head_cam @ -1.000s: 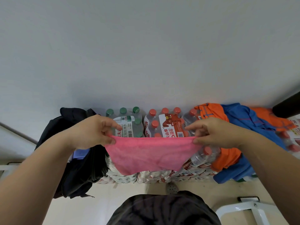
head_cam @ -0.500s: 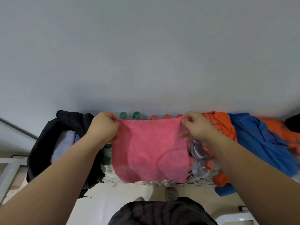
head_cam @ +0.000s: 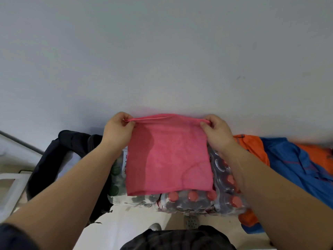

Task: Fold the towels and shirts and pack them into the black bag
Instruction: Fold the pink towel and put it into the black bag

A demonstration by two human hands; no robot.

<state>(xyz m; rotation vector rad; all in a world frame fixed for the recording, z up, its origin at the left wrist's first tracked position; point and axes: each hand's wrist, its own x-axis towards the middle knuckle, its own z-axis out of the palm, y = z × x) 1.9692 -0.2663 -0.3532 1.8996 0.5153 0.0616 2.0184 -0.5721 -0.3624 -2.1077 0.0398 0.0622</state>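
Starting on the left, there's a white frame (head_cam: 10,186) low by the floor. Beside it the black bag (head_cam: 54,159) slumps against the wall with its mouth gaping upward. Next comes the person's left hand (head_cam: 117,130), forearm stretched forward and up and the back of the hand facing us. Its thumb and curled fingers pinch the top left corner of the pink towel (head_cam: 167,159).

The towel is up in the air at centre, held in front of the wall. It's doubled over, and both layers meet along the top edge. That edge is pulled taut and runs side to side between the hands, while the rest hangs straight down. It looks close to square, so I can't call a long axis.

Behind and below it sit shrink-wrapped packs of bottles. The green-capped pack (head_cam: 115,179) peeks out at the towel's left edge, right next to the bag. The red-capped pack (head_cam: 192,195) shows under the hem and out to the right.

The right hand (head_cam: 218,132) mirrors the left, thumb on the near side and fingers curled behind, gripping the top right corner. Further right, an orange shirt (head_cam: 252,147) and a blue shirt (head_cam: 292,165) lie crumpled in a heap on top of the packs.
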